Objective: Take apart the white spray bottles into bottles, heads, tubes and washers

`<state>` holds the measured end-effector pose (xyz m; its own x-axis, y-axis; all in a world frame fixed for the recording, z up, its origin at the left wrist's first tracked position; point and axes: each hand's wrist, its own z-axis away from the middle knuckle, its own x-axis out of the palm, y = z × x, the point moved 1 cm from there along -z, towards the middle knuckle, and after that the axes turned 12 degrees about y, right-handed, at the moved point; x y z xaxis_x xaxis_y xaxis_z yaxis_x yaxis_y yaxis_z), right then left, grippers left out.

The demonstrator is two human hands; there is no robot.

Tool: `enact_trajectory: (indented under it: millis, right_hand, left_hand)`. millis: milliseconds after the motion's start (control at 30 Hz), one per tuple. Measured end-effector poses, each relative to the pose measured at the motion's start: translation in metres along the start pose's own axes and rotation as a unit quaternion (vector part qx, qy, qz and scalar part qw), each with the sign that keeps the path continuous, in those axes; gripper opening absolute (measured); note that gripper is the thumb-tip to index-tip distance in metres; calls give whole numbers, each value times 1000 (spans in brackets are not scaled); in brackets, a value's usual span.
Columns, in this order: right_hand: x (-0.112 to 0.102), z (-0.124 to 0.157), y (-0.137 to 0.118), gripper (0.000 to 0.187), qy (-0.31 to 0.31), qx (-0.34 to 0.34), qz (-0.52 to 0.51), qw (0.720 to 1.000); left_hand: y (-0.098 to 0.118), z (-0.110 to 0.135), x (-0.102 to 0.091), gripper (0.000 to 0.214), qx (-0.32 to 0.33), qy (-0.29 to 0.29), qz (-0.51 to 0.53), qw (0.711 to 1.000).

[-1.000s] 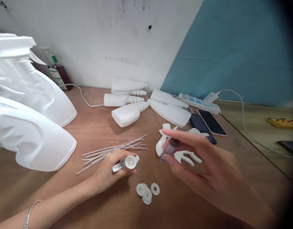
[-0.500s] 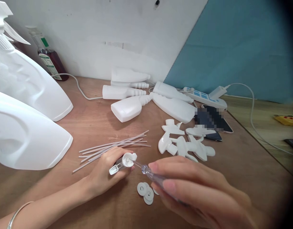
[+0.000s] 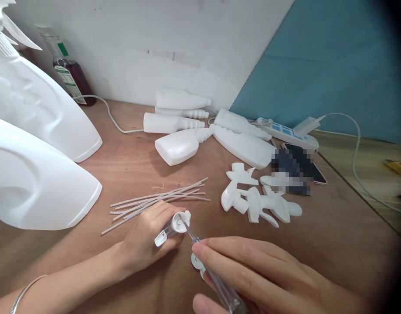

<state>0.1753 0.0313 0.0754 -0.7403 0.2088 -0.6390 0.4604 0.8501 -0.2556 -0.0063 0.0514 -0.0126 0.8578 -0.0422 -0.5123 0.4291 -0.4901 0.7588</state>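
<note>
My left hand [image 3: 144, 237] rests on the wooden table [image 3: 128, 165] and is closed around a small white sprayer part [image 3: 173, 226] with a round opening facing right. A clear-handled screwdriver [image 3: 216, 281] is pinched in my right hand [image 3: 262, 274]; its thin metal tip reaches into the part's round opening. Small white washers [image 3: 196, 261] lie just under the screwdriver, mostly hidden by my right fingers. A bundle of thin clear tubes [image 3: 158, 201] lies just beyond my left hand.
White trigger pieces [image 3: 253, 200] lie in a heap to the right, with a phone [image 3: 297, 168] and a power strip [image 3: 287, 133] behind them. Several white bottles [image 3: 187, 139] lie by the wall. Large white sprayer bottles [image 3: 37, 174] stand at left, near a dark bottle [image 3: 71, 76].
My right hand drew back toward me and brought the screwdriver down, so its tip now sits in the white part's opening. My left hand kept holding the part in place.
</note>
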Motion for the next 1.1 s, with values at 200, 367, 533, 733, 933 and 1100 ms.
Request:
enact_trajectory:
  millis: [200, 367, 533, 733, 933, 1100]
  right_hand:
    - [7, -2, 23, 17, 29, -107, -62, 992]
    - [1, -8, 27, 21, -41, -47, -74, 995]
    - [1, -7, 27, 28, -51, -26, -65, 996]
    - [4, -2, 17, 20, -2, -108, -2, 994]
    - [4, -8, 23, 21, -38, -37, -73, 996]
    - [-1, -11, 39, 21, -54, 165, -137, 975]
  left_hand:
    - [0, -1, 0, 23, 11, 22, -18, 1000]
    - [-2, 2, 3, 25, 17, 28, -31, 999]
    - [-1, 1, 3, 24, 27, 30, -35, 999]
    - [1, 2, 3, 26, 47, 43, -42, 997]
    - [2, 3, 4, 26, 82, 49, -69, 993]
    - [1, 4, 6, 24, 92, 28, -68, 993]
